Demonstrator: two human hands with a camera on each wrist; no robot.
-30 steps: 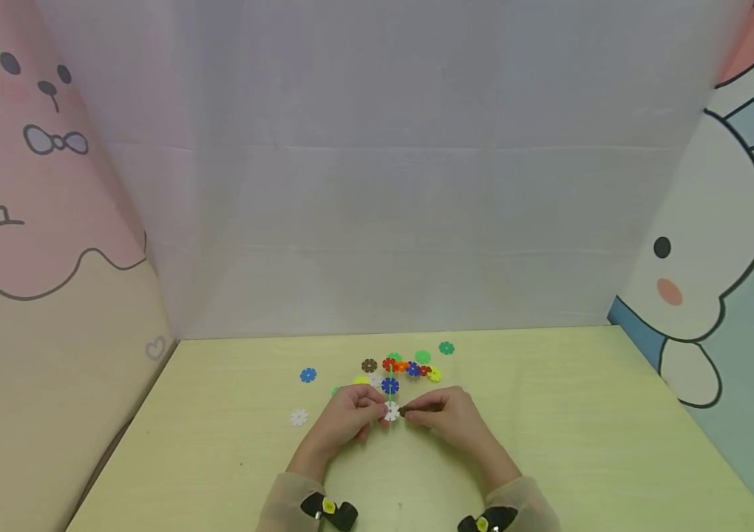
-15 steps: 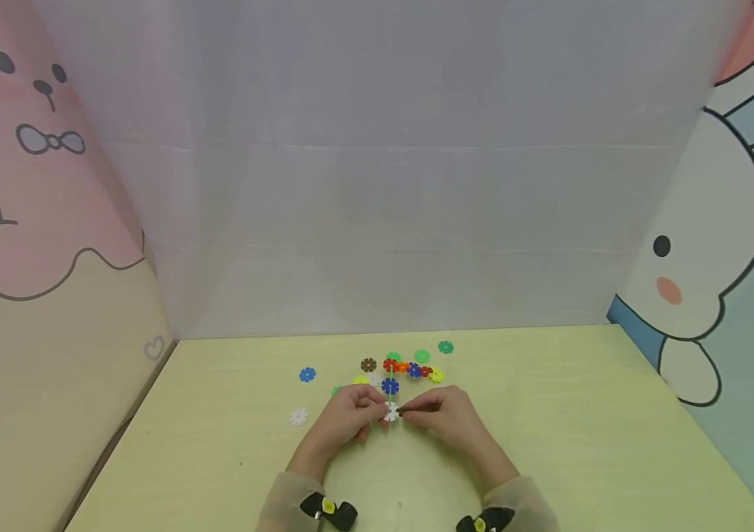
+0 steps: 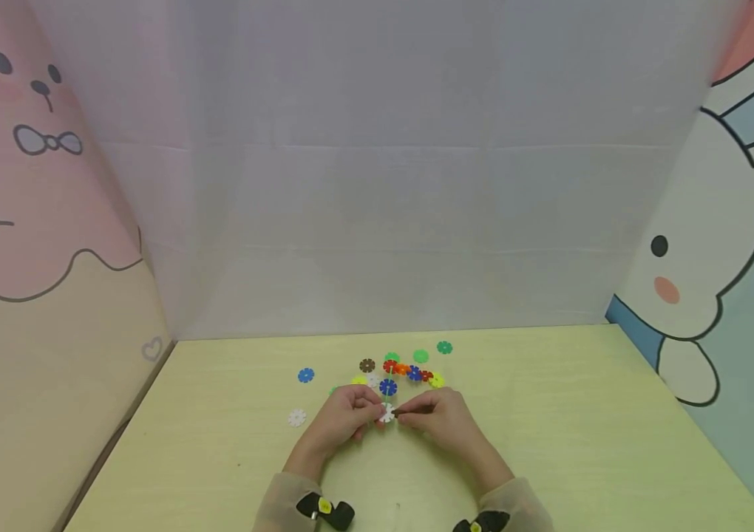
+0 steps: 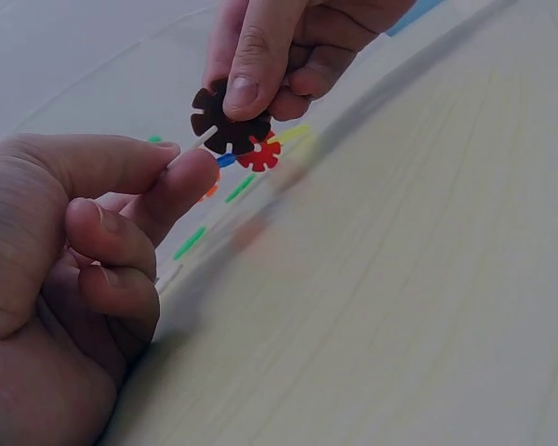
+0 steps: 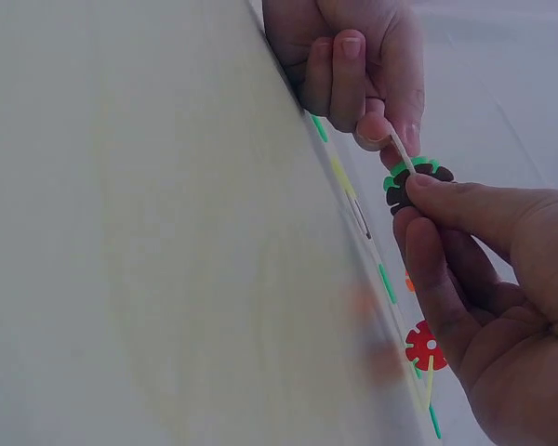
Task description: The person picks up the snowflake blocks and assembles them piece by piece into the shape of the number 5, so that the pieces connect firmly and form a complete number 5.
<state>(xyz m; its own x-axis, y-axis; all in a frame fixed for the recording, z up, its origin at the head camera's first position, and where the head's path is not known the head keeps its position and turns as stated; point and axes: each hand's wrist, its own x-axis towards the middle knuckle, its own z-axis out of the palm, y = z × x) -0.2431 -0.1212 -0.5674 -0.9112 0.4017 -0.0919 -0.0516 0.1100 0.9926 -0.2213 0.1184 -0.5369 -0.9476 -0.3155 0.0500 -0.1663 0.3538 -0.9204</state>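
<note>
My left hand (image 3: 347,420) pinches a white notched plastic disc, a snowflake-type building piece (image 3: 386,414), between thumb and index finger. My right hand (image 3: 442,420) pinches a dark brown notched disc (image 4: 231,136) between thumb and fingers. The two discs meet edge to edge at roughly a right angle, the white rim at a slot of the brown one. From the white disc a joined chain runs away from me, through a blue disc (image 3: 387,387) and a red disc (image 3: 390,366), then bends right through an orange disc (image 3: 403,369) to a yellow disc (image 3: 437,380).
Loose notched discs lie around the chain: a light blue one (image 3: 306,375) and a white one (image 3: 296,418) at the left, a brown one (image 3: 367,366) behind, and green ones (image 3: 444,347) at the back. A white curtain (image 3: 377,222) stands behind the table (image 3: 583,428).
My right hand has shifted slightly left, bringing the brown disc closer against the white disc. Both hands keep their pinch, and the loose discs stay put.
</note>
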